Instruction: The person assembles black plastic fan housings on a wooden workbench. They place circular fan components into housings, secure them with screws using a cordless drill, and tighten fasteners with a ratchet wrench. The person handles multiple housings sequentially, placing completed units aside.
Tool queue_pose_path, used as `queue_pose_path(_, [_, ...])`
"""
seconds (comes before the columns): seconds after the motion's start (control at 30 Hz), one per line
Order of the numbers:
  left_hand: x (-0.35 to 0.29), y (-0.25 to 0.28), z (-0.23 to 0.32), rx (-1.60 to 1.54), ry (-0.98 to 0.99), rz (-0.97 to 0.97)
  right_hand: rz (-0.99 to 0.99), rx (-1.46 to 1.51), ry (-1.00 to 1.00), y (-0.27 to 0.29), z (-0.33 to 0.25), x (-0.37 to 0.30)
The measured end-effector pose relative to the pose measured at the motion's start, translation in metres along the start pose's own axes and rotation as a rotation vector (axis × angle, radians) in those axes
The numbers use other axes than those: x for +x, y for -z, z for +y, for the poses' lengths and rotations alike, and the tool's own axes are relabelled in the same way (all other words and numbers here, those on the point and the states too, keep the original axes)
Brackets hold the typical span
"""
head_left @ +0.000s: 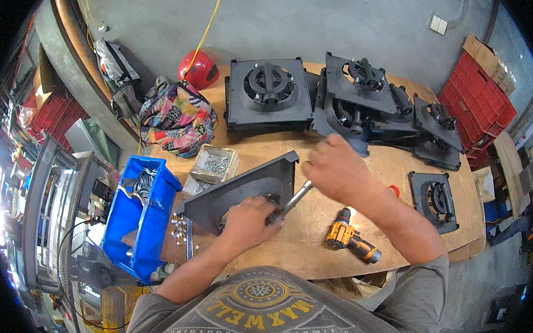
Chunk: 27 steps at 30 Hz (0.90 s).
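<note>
A black square plate part (pixel 250 184) with a round opening stands tilted on the wooden table in front of me. My left hand (pixel 248 223) is closed on it at the opening, fingers curled inside and partly hidden. The thumb lies beside the lower end of a silver wrench (pixel 300 195). The upper end of its handle is in my right hand (pixel 341 170), fingers wrapped round it. The wrench slants down to the plate part; its working end is hidden by my left hand. An orange and black cordless drill (pixel 350 236) lies to the right.
Stacked black plate assemblies (pixel 269 115) line the table's back, and another single one (pixel 434 202) lies at right. A blue bin (pixel 140 220) holds metal rings. Boxes of screws (pixel 215 164), a patchwork cloth bag (pixel 178 119) and a red helmet (pixel 198 69) are at left.
</note>
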State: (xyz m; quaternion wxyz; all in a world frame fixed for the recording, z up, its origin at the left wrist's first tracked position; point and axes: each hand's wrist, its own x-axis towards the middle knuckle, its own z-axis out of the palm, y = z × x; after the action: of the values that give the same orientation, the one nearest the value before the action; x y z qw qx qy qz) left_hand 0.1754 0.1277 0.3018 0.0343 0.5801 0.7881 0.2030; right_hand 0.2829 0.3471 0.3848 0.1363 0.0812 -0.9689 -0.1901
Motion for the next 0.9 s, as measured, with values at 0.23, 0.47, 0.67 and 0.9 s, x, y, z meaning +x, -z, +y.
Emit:
queue_pose_path(0.23, [-0.001,0.0,0.005,-0.015,0.02,0.039,-0.134,0.172,-0.25,-0.043,0.007,-0.016])
queue_pose_path(0.47, [0.012,0.003,-0.005,0.022,0.01,0.089,-0.197,0.403,-0.52,-0.152,-0.018,-0.047])
queue_pose_path(0.67, [0.015,0.006,-0.006,0.073,0.032,0.048,-0.085,0.705,-0.71,-0.222,-0.08,-0.059])
queue_pose_path(0.9, [0.017,0.011,-0.006,0.153,0.018,-0.031,-0.125,0.512,-0.585,-0.145,-0.027,-0.038])
